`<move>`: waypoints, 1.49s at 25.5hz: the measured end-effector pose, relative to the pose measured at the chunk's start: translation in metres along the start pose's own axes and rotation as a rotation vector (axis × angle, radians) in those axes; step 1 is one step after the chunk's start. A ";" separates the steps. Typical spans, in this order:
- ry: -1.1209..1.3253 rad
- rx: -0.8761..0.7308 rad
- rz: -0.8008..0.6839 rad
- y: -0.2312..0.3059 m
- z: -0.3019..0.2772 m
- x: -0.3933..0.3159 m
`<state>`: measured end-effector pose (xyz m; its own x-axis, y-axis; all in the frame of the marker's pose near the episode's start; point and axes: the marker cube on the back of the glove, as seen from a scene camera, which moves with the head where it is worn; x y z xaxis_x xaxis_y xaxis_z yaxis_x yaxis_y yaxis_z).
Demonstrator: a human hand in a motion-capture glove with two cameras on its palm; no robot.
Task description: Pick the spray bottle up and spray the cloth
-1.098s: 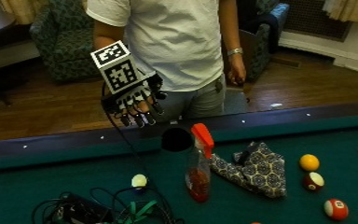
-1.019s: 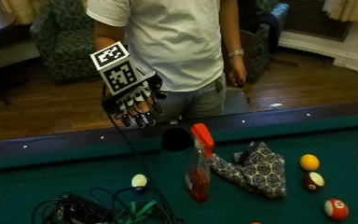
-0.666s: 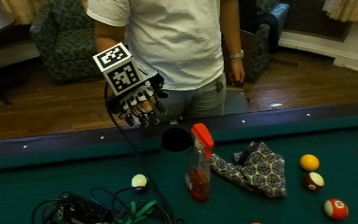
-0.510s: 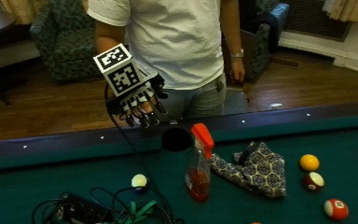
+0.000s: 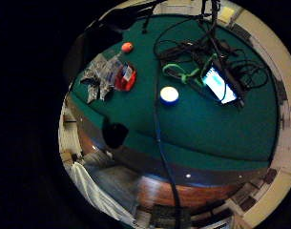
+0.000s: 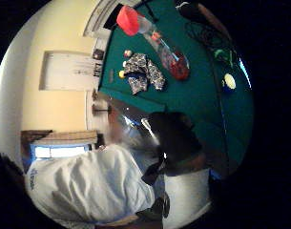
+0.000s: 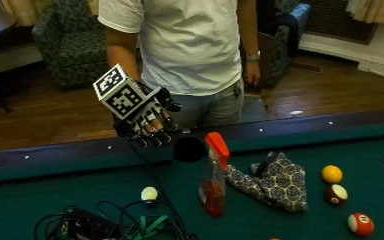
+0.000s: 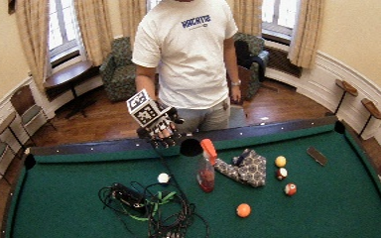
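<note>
From the outside view, the spray bottle (image 7: 213,182) stands upright on the green felt. It has a clear body, red liquid at the bottom and an orange-red trigger head. The patterned cloth (image 7: 272,179) lies crumpled just to its right. My gloved right hand (image 7: 145,119) hangs above the near rail, left of the bottle and apart from it. Its fingers point down, loosely curled, and hold nothing. In the wide view the hand (image 8: 156,123) is over the rail, with the bottle (image 8: 206,173) and cloth (image 8: 246,168) beyond it. The thumb side palm view shows the bottle (image 6: 157,43) beside the cloth (image 6: 142,72).
A side pocket (image 7: 189,149) sits in the rail right by the bottle's head. A white ball (image 7: 149,193) and a tangle of cables (image 7: 105,227) lie left of the bottle. Three balls (image 7: 337,194) rest right of the cloth, and an orange ball (image 8: 243,210) lies nearer the middle.
My gloved hand has come down a little toward the rail. The bottle, cloth and balls have not moved.
</note>
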<state>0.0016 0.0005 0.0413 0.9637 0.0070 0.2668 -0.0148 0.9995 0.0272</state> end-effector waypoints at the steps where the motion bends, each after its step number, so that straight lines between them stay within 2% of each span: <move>1: -0.033 0.008 -0.006 0.000 0.002 0.000; 7: -0.258 0.062 -0.043 -0.004 0.011 -0.005; 13: -0.606 0.083 -0.083 -0.007 0.030 -0.006; 18: -0.756 0.106 -0.066 -0.008 0.049 -0.003; 38: -0.845 0.095 0.062 -0.081 0.098 -0.011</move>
<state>-0.0340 -0.0837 0.1310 0.4385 -0.0012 0.8987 -0.1198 0.9910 0.0598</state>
